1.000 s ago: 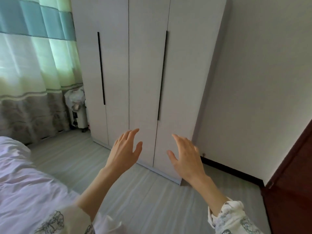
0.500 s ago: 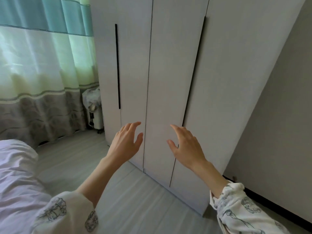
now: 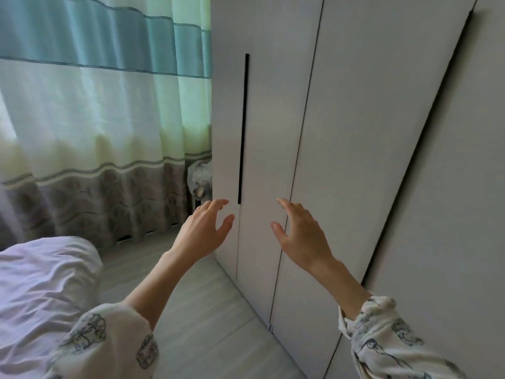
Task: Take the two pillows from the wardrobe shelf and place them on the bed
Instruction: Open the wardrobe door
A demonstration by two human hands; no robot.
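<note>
A tall white wardrobe [image 3: 355, 132] fills the right of the view, all its doors closed. A thin black handle strip [image 3: 242, 127] runs down the left door; another black strip [image 3: 426, 127] slants along the right door. My left hand [image 3: 203, 228] is raised with relaxed fingers just left of the lower end of the left handle. My right hand [image 3: 299, 236] hovers with spread fingers before the middle door. Neither hand holds anything. The pillows are hidden from view. The bed [image 3: 41, 291], under a crumpled lilac cover, lies at the lower left.
A striped teal, white and grey curtain [image 3: 95, 119] hangs at the left. A small white appliance [image 3: 200, 179] stands between curtain and wardrobe. Pale wood floor [image 3: 207, 310] runs between the bed and the wardrobe base.
The wardrobe has come much closer and now fills the view. Both hands stay raised and empty, now level with the lower end of the left handle.
</note>
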